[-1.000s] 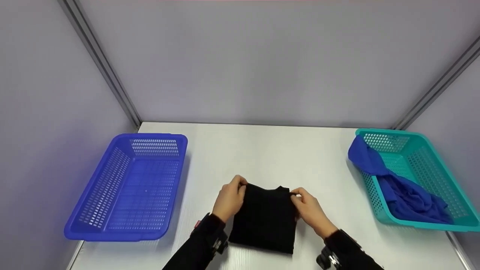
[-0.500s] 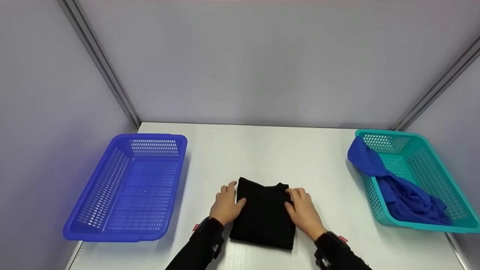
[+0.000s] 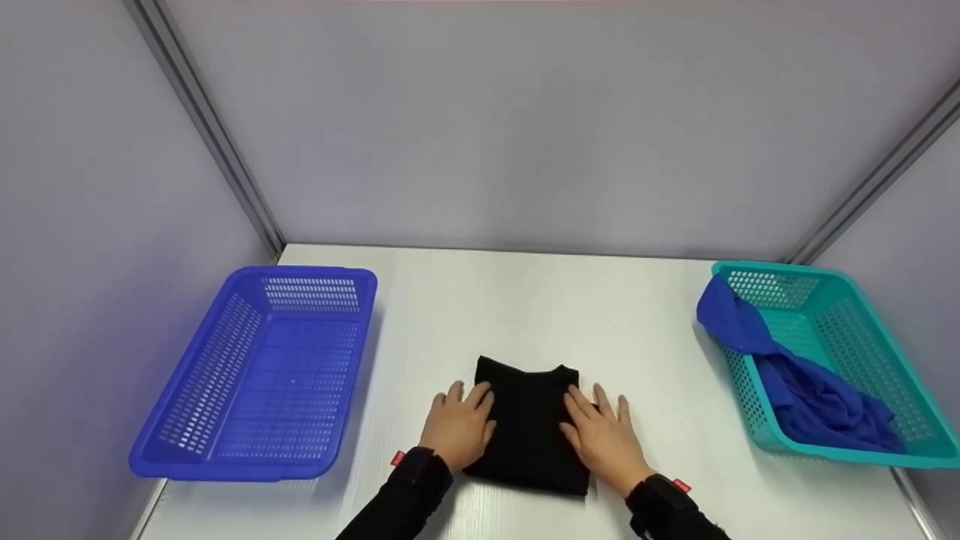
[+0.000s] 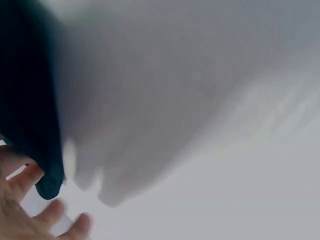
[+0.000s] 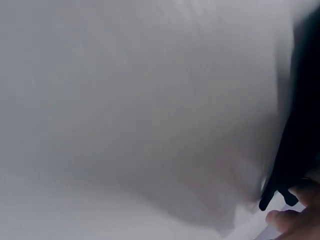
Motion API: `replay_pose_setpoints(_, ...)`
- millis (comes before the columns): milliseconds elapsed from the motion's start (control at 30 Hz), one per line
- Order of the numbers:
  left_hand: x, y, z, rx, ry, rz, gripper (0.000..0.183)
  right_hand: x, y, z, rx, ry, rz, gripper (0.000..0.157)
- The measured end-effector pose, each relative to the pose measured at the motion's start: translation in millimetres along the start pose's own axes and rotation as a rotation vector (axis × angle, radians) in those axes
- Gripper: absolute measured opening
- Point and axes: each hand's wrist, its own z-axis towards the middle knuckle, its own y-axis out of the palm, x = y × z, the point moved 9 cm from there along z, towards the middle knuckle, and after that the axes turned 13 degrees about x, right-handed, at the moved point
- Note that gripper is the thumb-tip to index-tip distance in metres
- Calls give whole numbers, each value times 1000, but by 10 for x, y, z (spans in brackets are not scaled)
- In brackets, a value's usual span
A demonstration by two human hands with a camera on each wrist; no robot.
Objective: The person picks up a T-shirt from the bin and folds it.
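Note:
A black garment (image 3: 529, 435), folded into a compact rectangle with what looks like a neckline at its far edge, lies on the white table. My left hand (image 3: 457, 427) rests along its left edge, fingers spread, with the thumb and nearest fingers touching the cloth. Over the right edge lies my right hand (image 3: 604, 439), its fingers fanned out, some on the cloth and some past it. In the left wrist view the dark cloth (image 4: 30, 100) runs down beside the fingers. The right wrist view shows the cloth (image 5: 302, 120) at the right, fingertips beside its corner.
To the left stands a blue perforated basket (image 3: 349, 390) with nothing in it. At the right is a teal basket (image 3: 862, 300) holding a crumpled blue cloth (image 3: 817, 394), part of which hangs over the rim. Grey panels (image 3: 525, 127) wall the white table (image 3: 525, 300).
Both hands have let go of the garment's far corners, which they were pinching, and slid nearer to me. Their fingers now lie spread on its sides. The garment has barely shifted.

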Motion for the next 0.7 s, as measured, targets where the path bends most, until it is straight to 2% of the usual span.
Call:
replay_pose_setpoints(67,-40,-10,-19,-40,-67,-23,49,77,1,7,1,44,8,51)
replay_pose_setpoints(133,-109,-39,-25,-58,-168,-96,50,153,-44,20,57,106,30,48)
replay_pose_setpoints(233,-224,-42,-20,-74,-341,-281,36,264,-100,58,133,246,121,36)
replay_pose_setpoints(300,-281,9,-17,-71,-428,-412,24,292,-104,95,170,303,168,23)
replay_pose_setpoints(400,-310,90,-17,-78,-492,-520,25,309,-70,157,179,338,209,16)
replay_pose_setpoints(567,-321,91,-79,-86,-567,-554,26,319,-117,166,232,340,197,12)
replay_pose_setpoints(633,-316,77,-149,-116,-597,-584,29,321,-131,104,209,371,218,15)
replay_pose_setpoints(700,-299,76,-251,-171,-613,-634,31,301,-121,-3,148,405,248,21)
